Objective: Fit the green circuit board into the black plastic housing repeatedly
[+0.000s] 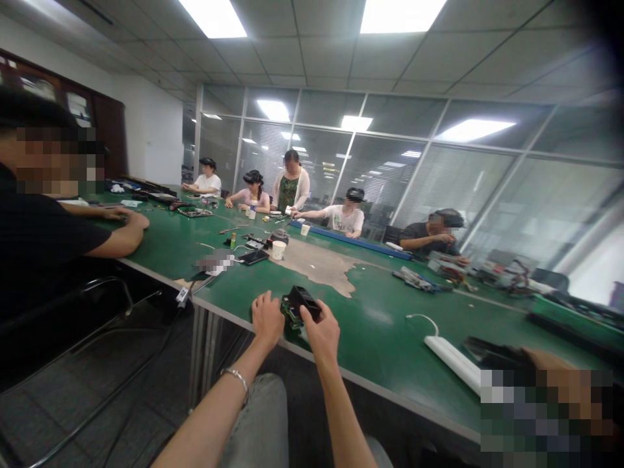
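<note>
- Counter point(370, 344): green, carries the work. Landmark: the nearer white cup point(279, 249). A brown patch point(312, 257) spreads rightward from the cup.
- Forearms: both reach out over the near edge, on the wearer's side of the cup, converging at the workpiece. Left forearm point(214, 403) slants inward; right forearm point(336, 396) leans in from the other side.
- Hands: both nearer than the cup. Left hand point(267, 317), knuckles up, fingers bent, is beside the workpiece; cannot tell whether it pinches anything. Right hand point(325, 328) pinches the workpiece, thumb on the near side, fingers bent around the right.
- Workpiece: black housing point(303, 300), tilted, on the near side of the cup and slightly right of it. Cannot tell whether it rests or is lifted.
- Step in hand, judged: two-handed handling of the housing and its green board point(291, 316); fitting or separating not readable.
- Next move, judged: calls for a steady right pinch and a firm left hold on the board.
- Bracelet point(238, 375): left wrist, well nearer than the cup.
</note>
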Demonstrator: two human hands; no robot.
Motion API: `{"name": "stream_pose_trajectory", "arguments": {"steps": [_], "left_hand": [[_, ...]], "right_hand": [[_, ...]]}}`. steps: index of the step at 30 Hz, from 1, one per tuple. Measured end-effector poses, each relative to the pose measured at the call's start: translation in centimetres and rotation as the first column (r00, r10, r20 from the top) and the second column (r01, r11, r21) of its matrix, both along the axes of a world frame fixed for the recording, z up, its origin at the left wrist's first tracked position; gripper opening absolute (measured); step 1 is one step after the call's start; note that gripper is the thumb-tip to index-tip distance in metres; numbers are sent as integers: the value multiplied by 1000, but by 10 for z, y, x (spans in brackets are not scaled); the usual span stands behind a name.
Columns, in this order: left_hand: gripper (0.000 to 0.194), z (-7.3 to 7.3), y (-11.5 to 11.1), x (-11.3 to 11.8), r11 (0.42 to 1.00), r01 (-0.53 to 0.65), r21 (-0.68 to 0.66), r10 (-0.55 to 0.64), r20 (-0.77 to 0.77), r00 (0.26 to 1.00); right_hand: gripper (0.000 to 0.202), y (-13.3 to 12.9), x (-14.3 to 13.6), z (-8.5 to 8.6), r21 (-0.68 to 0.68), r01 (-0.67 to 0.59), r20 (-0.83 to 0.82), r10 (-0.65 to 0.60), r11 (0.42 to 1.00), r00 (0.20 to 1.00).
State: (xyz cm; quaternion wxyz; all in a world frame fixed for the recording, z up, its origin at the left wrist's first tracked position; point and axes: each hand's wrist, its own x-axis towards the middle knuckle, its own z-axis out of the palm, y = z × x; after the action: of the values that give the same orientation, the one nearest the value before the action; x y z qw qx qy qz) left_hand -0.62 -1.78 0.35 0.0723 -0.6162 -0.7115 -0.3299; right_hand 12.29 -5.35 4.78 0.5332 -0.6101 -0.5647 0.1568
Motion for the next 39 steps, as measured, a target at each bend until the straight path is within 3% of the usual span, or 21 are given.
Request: {"name": "stream_pose_trajectory", "arguments": {"steps": [8, 16, 28, 35, 39], "left_hand": [[32, 4, 0, -2, 998, 49, -27, -48, 40, 998], [34, 4, -1, -1, 998, 66, -19, -65, 34, 997], [31, 4, -2, -2, 997, 67, -26, -65, 43, 997], [32, 6, -2, 0, 999, 32, -44, -30, 45, 999], [38, 7, -3, 1, 999, -13, -43, 16, 62, 998]], "right_hand": [[55, 8, -8, -2, 34, -4, 154, -2, 999, 988], [59, 21, 3, -5, -12, 19, -15, -19, 1000, 1000], [42, 17, -6, -2, -14, -43, 205, 45, 999, 978], [35, 14, -10, -4, -89, -15, 334, 44, 996, 942], [45, 13, -10, -10, -92, -10, 448, 50, 996, 893]]}}
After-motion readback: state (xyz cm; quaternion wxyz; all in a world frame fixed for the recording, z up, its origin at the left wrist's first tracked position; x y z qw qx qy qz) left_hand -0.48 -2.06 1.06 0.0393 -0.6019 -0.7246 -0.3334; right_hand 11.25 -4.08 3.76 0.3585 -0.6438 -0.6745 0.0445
